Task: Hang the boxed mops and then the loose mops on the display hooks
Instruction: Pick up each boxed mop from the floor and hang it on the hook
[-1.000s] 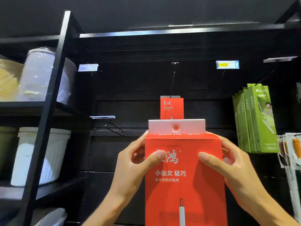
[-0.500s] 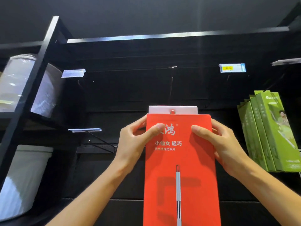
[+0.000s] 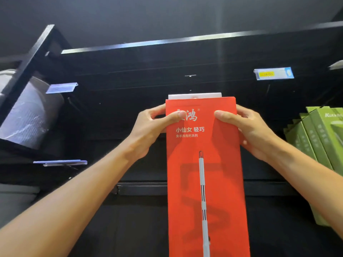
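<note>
Partly hidden: the red mop box (image 3: 204, 173) runs off the bottom edge, so its lower end is unseen. Its white hang tab (image 3: 194, 95) shows only as a strip above the box top; the tab hole is mostly covered, and whether it sits on a hook cannot be told. The fingers of both hands lie behind the box, out of sight.

Left hand (image 3: 150, 130) is closed on the box's upper left edge, thumb on the front face. Right hand (image 3: 250, 130) grips the upper right edge the same way. The box is upright, centred against the dark display wall (image 3: 130, 108).

Green boxes (image 3: 319, 141) at right are cut by the frame. The price tag (image 3: 273, 73) is blurred.

Versus a second ago: the box is raised higher, and the second red box behind it is no longer visible.
</note>
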